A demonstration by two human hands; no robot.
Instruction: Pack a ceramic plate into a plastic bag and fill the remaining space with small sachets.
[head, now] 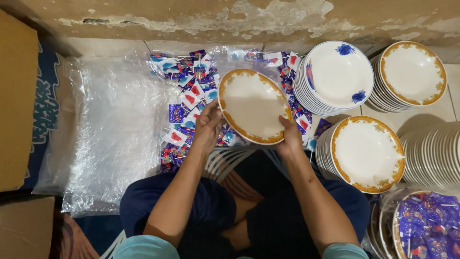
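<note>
Head view: left hand and right hand grip plate by opposite rims; probably glazed ceramic, stiff, slippery, breakable.

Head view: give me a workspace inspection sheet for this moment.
Surface: floor covered partly by clear plastic sheet.
Job's things: gold-rimmed plate held tilted in both hands.
Clutter: small wrapped packets strewn under the plate; stacks of gold-rimmed plates, a blue-flowered stack.
Grippers: left hand and right hand grip opposite rims.
Cables: nothing seen.
Surroundings: peeling wall, cardboard box at left.
</note>
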